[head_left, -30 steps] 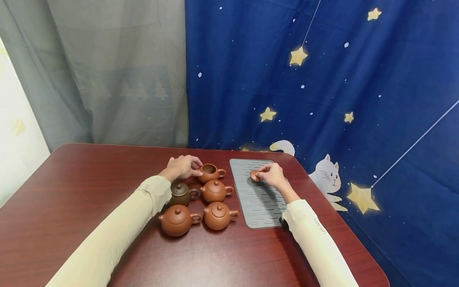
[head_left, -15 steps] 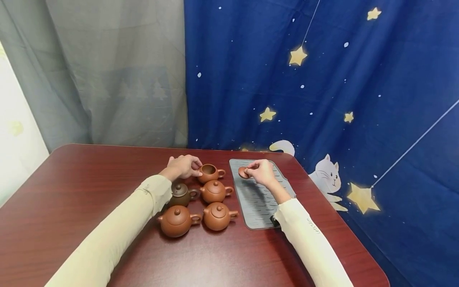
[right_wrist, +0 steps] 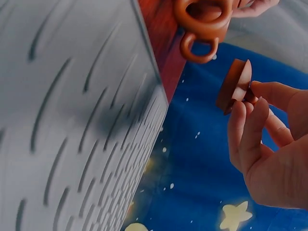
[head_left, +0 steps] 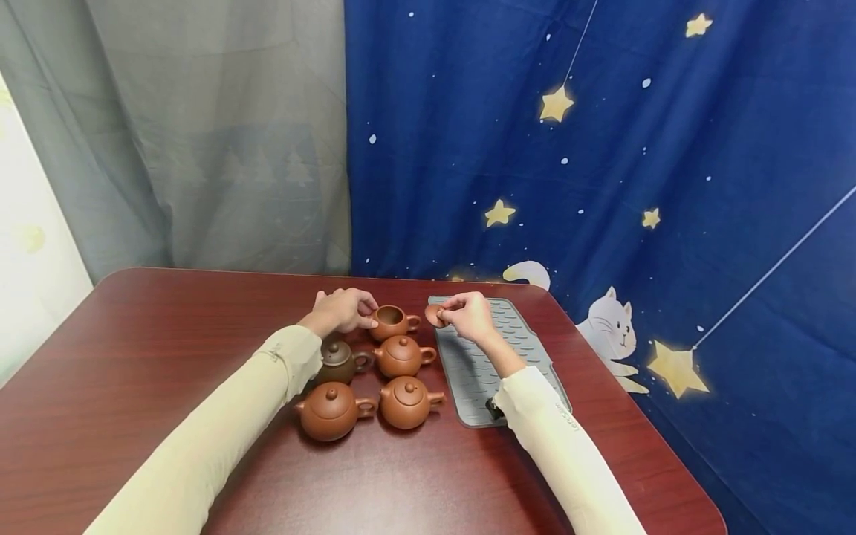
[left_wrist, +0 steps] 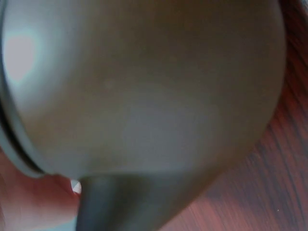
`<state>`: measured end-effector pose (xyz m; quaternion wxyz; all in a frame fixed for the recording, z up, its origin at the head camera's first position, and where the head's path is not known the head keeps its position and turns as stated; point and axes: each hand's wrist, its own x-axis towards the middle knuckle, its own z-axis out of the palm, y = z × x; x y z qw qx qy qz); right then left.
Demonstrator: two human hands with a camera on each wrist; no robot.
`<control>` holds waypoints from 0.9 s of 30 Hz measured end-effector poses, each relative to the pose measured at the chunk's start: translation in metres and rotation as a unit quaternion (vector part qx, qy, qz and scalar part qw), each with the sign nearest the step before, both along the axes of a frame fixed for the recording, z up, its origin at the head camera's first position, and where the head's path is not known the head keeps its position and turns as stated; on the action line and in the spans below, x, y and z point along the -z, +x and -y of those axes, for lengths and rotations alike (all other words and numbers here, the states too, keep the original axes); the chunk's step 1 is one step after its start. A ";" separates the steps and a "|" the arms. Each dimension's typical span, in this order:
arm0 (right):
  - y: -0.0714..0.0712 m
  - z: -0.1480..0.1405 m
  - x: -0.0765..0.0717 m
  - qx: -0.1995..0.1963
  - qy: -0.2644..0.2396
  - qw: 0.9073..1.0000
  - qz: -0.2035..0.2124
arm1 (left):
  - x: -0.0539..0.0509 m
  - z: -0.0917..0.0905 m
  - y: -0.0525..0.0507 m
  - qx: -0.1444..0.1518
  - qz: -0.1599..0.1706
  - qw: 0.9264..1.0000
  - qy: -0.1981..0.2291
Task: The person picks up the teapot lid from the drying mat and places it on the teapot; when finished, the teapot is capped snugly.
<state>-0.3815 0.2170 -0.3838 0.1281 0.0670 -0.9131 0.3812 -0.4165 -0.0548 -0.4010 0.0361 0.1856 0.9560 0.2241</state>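
Note:
My right hand [head_left: 470, 317] pinches the knob of a reddish-brown teapot lid [head_left: 435, 316], held tilted above the left edge of the grey mat. The right wrist view shows the lid [right_wrist: 234, 86] side-on in the fingertips. My left hand [head_left: 341, 310] holds the spout side of a lidless reddish-brown teapot [head_left: 389, 324] at the back of the group. Its round mouth faces up and its handle points right, towards the lid. A dark brown teapot [head_left: 337, 362] stands under my left wrist and fills most of the left wrist view.
Three lidded reddish-brown teapots stand nearby: one behind [head_left: 400, 357], one front right [head_left: 405, 403], one front left [head_left: 329, 412]. The grey ridged mat [head_left: 468, 379] lies to their right on the red-brown table [head_left: 267, 483]. Curtains hang behind the table's far edge.
My right hand has moved left across the mat with the lid, bringing it close to the lidless teapot. My left hand and the teapots have stayed in place.

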 end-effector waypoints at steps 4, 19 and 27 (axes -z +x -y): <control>-0.001 0.011 -0.003 -0.008 0.000 1.000 -0.002 | 0.000 0.000 -0.001 0.001 -0.002 1.000 0.004; -0.009 0.051 -0.010 -0.025 0.005 1.000 0.003 | -0.001 0.000 -0.002 -0.005 0.001 1.000 -0.002; -0.011 0.064 -0.004 -0.029 0.008 0.999 0.020 | 0.001 0.000 -0.004 -0.003 0.005 1.000 -0.006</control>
